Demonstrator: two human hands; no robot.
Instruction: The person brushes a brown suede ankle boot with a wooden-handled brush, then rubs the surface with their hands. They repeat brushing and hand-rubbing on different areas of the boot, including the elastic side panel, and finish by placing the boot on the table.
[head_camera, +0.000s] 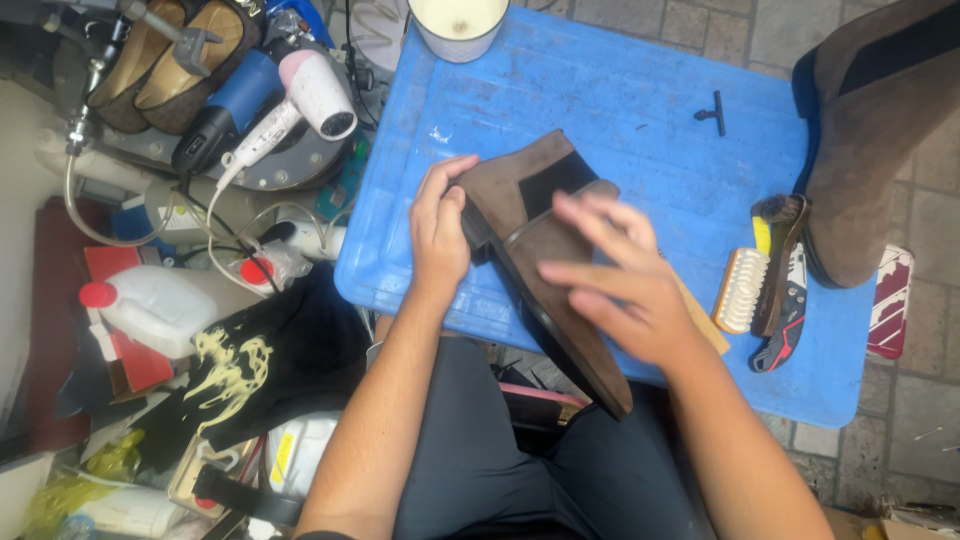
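Observation:
A brown suede ankle boot (530, 215) lies on its side on a blue plastic table (620, 90), its sole toward me and its toe over the near edge. My left hand (440, 225) grips the boot at the heel and holds it steady. My right hand (615, 285) is blurred, fingers spread, flat over the boot's upper near the middle. I cannot tell whether something small lies under its palm. A second brown suede boot (870, 140) stands at the table's right edge.
Two brushes (760, 270) and a utility knife (785, 320) lie right of the boot. A small black tool (712, 112) and a white cup (458, 25) sit farther back. On the left are a hair dryer (300, 100), a white jug (155, 305), tan shoes (170, 60) and clutter.

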